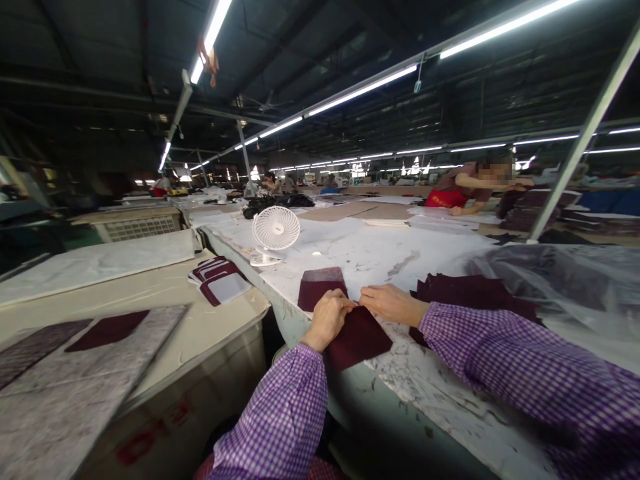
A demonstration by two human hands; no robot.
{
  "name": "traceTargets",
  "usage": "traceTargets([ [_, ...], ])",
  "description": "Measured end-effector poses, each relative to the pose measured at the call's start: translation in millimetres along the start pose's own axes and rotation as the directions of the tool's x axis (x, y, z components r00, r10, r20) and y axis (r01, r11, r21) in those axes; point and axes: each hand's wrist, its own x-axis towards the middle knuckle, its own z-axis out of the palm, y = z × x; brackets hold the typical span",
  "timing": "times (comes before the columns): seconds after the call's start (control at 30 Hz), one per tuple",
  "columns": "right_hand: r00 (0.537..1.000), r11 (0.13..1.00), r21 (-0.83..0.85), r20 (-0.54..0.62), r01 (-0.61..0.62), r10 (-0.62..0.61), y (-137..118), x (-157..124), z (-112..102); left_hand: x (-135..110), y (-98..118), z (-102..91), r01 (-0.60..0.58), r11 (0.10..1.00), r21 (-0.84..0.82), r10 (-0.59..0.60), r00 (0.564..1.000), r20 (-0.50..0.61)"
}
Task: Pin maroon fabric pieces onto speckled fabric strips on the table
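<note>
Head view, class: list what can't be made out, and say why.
Head view: the cloth under the left hand and right hand, hidden by them.
Head view: part of the pile, hidden by the right sleeve.
Head view: red marking on the bin, blurred.
Head view: rest of the grey sheet, cut off by the left edge.

Both hands (329,318) apparently pinch maroon cloth (361,340) along its edge

Textile workshop, broad worktable (345,241), cut fabric pieces (360,340), overhead tube lights (370,87)
</note>
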Motion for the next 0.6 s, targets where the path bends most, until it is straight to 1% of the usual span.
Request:
traceTargets([
  [0.1,0.999,0.996,-0.089,0.025,0.031,-0.029,-5.6,-2.1,-4.5,-1.9,1.8,-2.5,-0.047,0.998,0.041,0.046,0.999,0.016],
  [0.17,0.998,0.997,-0.072,0.057,-0.001,0.005,-4.9,-3.5,-8.5,-2.9,2.8,-2.8,-0.054,0.997,0.052,0.053,0.998,0.014],
  [0.23,0.995,0.997,-0.001,0.068,-0.077,0.077,-2.8,-3.8,-12.4,-3.1,3.5,-2.2,-0.047,0.997,0.058,0.047,0.999,0.01],
  [0.3,0.99,0.982,0.126,0.011,-0.142,0.141,-2.7,-2.7,-14.2,-2.6,4.2,-1.3,-0.04,0.997,0.067,0.04,0.999,0.014],
  [0.4,0.986,0.938,0.326,-0.075,-0.118,0.15,-9.3,0.3,-10.5,-1.7,5.0,-1.5,-0.034,0.994,0.101,0.032,0.999,0.028],
  [0.5,0.988,0.901,0.42,-0.065,-0.103,0.143,-17.3,1.8,-3.1,-4.6,3.4,-6.7,-0.05,0.991,0.121,0.045,0.998,0.043],
  [0.6,0.987,0.861,0.497,-0.047,-0.111,0.154,-19.7,0.6,0.0,-14.0,-3.8,-17.7,-0.035,0.989,0.146,0.032,0.999,0.022],
])
